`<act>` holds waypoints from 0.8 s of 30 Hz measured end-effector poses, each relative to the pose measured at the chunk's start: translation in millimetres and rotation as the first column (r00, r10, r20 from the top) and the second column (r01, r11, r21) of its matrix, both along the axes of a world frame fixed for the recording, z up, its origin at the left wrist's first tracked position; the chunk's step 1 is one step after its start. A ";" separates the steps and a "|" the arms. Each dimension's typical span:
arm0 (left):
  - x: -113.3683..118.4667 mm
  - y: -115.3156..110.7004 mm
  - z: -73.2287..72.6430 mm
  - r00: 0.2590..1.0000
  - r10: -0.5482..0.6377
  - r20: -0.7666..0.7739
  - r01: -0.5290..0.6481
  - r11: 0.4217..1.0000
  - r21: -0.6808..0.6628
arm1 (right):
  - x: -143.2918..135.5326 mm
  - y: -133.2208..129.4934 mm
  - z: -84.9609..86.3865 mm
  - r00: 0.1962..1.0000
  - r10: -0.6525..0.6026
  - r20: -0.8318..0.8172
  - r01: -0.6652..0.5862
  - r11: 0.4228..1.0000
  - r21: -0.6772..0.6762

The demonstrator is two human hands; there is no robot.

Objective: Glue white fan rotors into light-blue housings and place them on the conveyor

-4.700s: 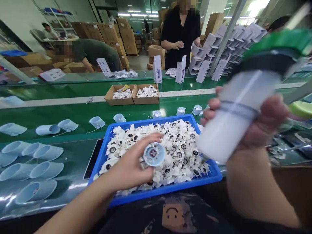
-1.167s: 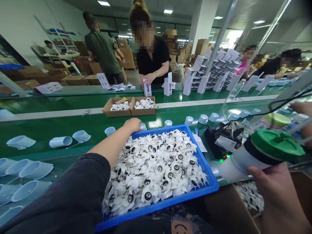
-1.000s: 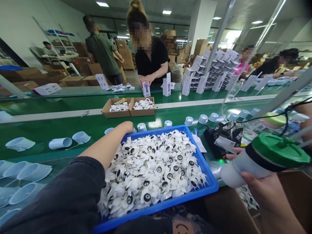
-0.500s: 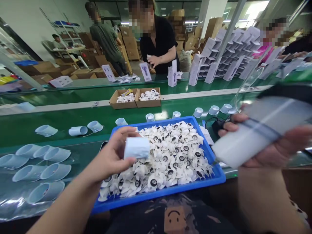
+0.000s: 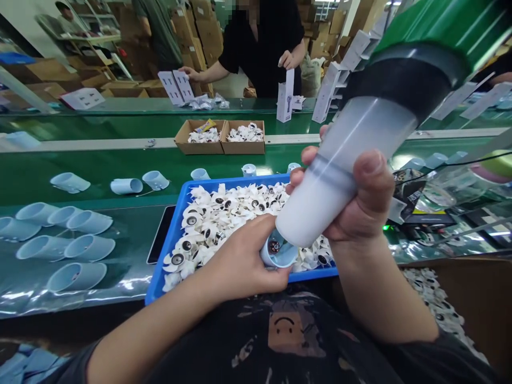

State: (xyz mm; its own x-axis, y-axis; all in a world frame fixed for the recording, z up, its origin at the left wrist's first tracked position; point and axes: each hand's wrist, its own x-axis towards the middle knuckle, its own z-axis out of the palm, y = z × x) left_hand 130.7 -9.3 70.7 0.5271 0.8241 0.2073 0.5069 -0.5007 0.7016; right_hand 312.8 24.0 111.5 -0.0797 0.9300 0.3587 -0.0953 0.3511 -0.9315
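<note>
Closer to the cup (image 5: 281,258) than before, the bottle (image 5: 354,141) slants down-left to the cup's mouth; my right hand (image 5: 362,210) grips the bottle, my left hand (image 5: 248,261) the cup.

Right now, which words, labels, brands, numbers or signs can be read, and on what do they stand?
No text can be read reliably.
White upright cardboard box: printing too small.
Black shiny package: lettering too blurred.
Dark patterned shirt: frowning face picture, no readable words.
White cylindrical tool with green top, in the right hand: no visible lettering.
</note>
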 end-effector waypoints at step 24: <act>0.9 -0.8 -0.6 0.999 0.012 0.036 -0.010 0.998 -0.062 | -1.0 -4.0 -3.1 0.991 -0.099 0.095 0.090 0.992 0.091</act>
